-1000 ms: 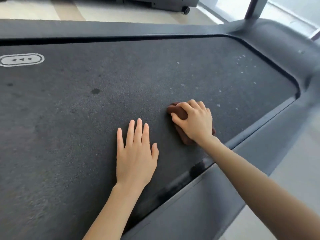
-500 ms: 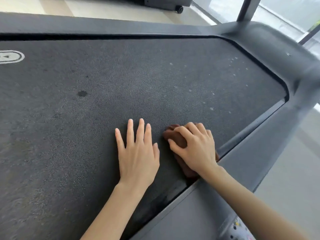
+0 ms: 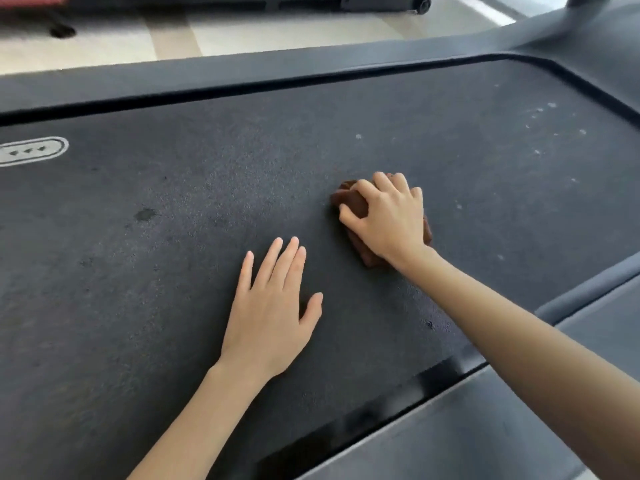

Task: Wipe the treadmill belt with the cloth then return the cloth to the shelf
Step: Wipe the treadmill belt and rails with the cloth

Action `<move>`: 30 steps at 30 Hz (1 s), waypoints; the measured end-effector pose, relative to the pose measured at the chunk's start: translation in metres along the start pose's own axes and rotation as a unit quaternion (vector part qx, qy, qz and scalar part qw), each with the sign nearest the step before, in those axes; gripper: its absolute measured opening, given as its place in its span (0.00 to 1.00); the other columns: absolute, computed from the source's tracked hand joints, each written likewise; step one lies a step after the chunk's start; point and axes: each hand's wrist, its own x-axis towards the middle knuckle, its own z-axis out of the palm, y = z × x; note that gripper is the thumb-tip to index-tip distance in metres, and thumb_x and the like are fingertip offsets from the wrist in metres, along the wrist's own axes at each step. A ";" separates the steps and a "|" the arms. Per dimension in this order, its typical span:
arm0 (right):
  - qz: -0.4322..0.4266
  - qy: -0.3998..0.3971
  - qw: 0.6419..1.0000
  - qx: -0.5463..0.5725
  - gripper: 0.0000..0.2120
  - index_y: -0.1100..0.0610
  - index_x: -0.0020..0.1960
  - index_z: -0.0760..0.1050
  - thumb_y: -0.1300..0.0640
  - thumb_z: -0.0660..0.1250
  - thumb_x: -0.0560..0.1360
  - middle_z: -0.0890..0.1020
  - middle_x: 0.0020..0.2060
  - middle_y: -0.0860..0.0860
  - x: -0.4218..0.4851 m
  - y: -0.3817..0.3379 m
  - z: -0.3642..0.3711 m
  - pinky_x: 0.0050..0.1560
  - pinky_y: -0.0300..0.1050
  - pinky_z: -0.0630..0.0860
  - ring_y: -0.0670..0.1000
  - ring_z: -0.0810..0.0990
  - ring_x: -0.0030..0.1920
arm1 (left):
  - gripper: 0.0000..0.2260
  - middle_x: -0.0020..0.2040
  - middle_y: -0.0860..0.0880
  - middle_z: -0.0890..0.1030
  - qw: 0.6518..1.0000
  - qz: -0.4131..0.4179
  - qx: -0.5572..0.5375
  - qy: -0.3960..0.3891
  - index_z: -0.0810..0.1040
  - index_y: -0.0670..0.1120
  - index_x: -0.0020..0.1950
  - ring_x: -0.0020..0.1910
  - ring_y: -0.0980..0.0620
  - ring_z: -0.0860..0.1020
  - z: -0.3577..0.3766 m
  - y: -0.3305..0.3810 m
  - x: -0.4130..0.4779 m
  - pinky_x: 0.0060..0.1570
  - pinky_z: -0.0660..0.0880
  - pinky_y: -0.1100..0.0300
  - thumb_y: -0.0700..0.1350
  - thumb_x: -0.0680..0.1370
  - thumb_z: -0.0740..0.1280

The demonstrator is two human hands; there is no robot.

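Brown cloth (image 3: 350, 201) lies bunched on the treadmill belt (image 3: 156, 289), near its middle. My right hand (image 3: 389, 216) clamps it, fingers curled over. My left hand (image 3: 270, 306) rests flat, fingers straight, nearer the belt's close edge. Risk: the wad wipes narrowly, so pale specks (image 3: 540, 112) toward the belt's far right corner may be missed.

A slender left forearm (image 3: 194, 420) and a slender right forearm (image 3: 519, 341) are seen bare from the wrist to the frame's edge. The left grip (image 3: 270, 313) and the right grip (image 3: 388, 220) are likewise uncovered, and short, trimmed nails are shown.
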 end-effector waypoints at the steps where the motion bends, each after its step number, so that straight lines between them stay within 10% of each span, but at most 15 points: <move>1: -0.018 0.001 1.000 0.011 0.17 0.52 0.52 0.77 0.40 0.60 0.74 0.77 0.48 0.51 -0.024 0.001 -0.009 0.48 0.53 0.66 0.59 0.72 0.55 | 0.30 0.77 0.50 0.55 1.000 -0.004 0.004 -0.002 0.56 0.45 0.76 0.76 0.52 0.49 -0.001 0.001 0.000 0.74 0.47 0.48 0.59 0.78 0.45; 8: -0.108 -0.036 0.991 0.075 0.13 0.48 0.45 0.77 0.40 0.62 0.71 0.78 0.42 0.48 -0.157 0.024 -0.065 0.43 0.50 0.68 0.56 0.74 0.47 | 0.31 0.76 0.47 0.59 0.999 -0.032 0.014 -0.015 0.60 0.43 0.75 0.76 0.49 0.52 -0.003 0.015 0.002 0.73 0.50 0.43 0.59 0.76 0.46; 20: -0.029 -0.076 0.996 0.033 0.21 0.52 0.58 0.74 0.39 0.59 0.74 0.76 0.55 0.55 0.061 0.084 0.002 0.54 0.54 0.66 0.60 0.71 0.58 | 0.29 0.75 0.46 0.61 0.999 0.002 0.033 -0.039 0.63 0.46 0.74 0.75 0.45 0.54 0.006 0.061 0.004 0.71 0.51 0.38 0.58 0.76 0.48; 30: -0.120 -0.079 0.988 0.065 0.20 0.53 0.45 0.79 0.40 0.57 0.69 0.76 0.39 0.51 -0.111 0.113 -0.071 0.42 0.48 0.68 0.57 0.74 0.43 | 0.29 0.75 0.47 0.62 1.000 0.003 0.008 -0.018 0.65 0.47 0.73 0.75 0.46 0.55 0.009 0.058 0.002 0.72 0.50 0.39 0.59 0.76 0.49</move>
